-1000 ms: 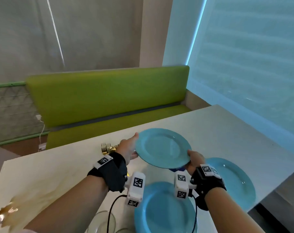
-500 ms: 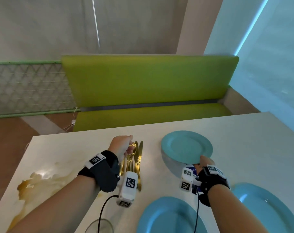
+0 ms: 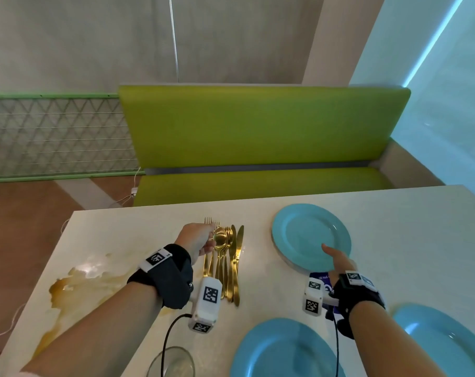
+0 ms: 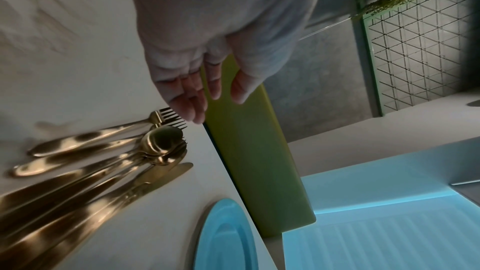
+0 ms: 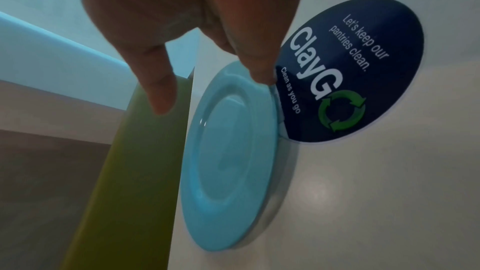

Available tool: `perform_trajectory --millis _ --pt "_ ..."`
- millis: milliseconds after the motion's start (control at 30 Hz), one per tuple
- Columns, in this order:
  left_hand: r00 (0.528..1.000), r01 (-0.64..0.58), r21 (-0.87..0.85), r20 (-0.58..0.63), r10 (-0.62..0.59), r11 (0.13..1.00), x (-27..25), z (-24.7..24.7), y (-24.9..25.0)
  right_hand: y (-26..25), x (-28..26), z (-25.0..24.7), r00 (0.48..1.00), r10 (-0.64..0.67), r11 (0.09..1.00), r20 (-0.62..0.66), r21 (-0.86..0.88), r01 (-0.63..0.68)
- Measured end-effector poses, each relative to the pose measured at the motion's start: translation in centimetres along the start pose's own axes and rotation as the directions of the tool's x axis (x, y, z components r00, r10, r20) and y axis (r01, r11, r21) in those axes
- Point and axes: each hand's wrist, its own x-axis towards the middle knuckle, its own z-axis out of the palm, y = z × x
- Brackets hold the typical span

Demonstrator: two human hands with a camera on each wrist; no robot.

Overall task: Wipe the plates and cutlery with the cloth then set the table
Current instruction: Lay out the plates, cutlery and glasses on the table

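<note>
A light blue plate [image 3: 311, 236] [image 5: 228, 151] lies on the far side of the white table [image 3: 410, 240]. Its near rim overlaps a round dark blue sticker [image 5: 350, 65]. My right hand [image 3: 337, 261] is at that near rim. Its fingertips [image 5: 259, 71] touch the rim's edge, and the thumb [image 5: 158, 93] is stretched out above the plate, apart from it. A row of gold forks, spoons and knives [image 3: 225, 257] [image 4: 103, 151] lies left of the plate. My left hand [image 3: 201, 239] [image 4: 207, 93] hovers over the fork tines, fingers straight, holding nothing. No cloth shows.
Two more blue plates [image 3: 282, 349] [image 3: 443, 341] lie near me, with a clear glass [image 3: 171, 363] at the near edge. A yellow-brown stain [image 3: 76, 284] marks the table's left part. A green bench [image 3: 258, 148] stands beyond the far edge.
The plate, held up in both hands a second ago, now lies on the far side of the table. My left hand let go of it and moved left over the cutlery.
</note>
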Motion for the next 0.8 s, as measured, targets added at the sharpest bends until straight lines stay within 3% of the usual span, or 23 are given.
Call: perform_trajectory --millis 100,200,300,433,600,800 --pt "1.000 0.002 0.006 -0.003 -0.002 1.000 -0.2 -0.4 -0.3 0.5 0.2 0.4 0.998 -0.047 0.995 -0.041 -0.088 0.043" --pt "1.000 -0.002 0.005 0.001 0.002 1.000 -0.7 -0.7 -0.5 0.2 -1.3 1.3 0.991 -0.115 0.949 -0.063 -0.303 0.091" --pt "1.000 -0.009 0.015 0.007 0.009 1.000 -1.3 -1.0 -0.7 0.1 -2.6 2.4 0.992 -0.129 0.891 0.001 -0.438 0.117" --pt "0.999 -0.022 0.041 0.043 0.020 0.999 -2.0 -1.7 -1.1 0.6 -5.2 4.2 0.978 -0.114 0.857 0.174 -0.482 0.185" --pt "0.989 -0.070 0.125 0.137 0.052 0.990 -3.7 -3.2 -2.0 1.9 -9.9 5.7 0.952 -0.034 0.838 0.304 -0.511 0.193" --pt "0.970 -0.137 0.168 0.223 0.098 0.976 -6.3 -6.8 -3.7 5.1 -14.2 4.9 0.942 -0.065 0.787 0.329 -0.564 0.251"
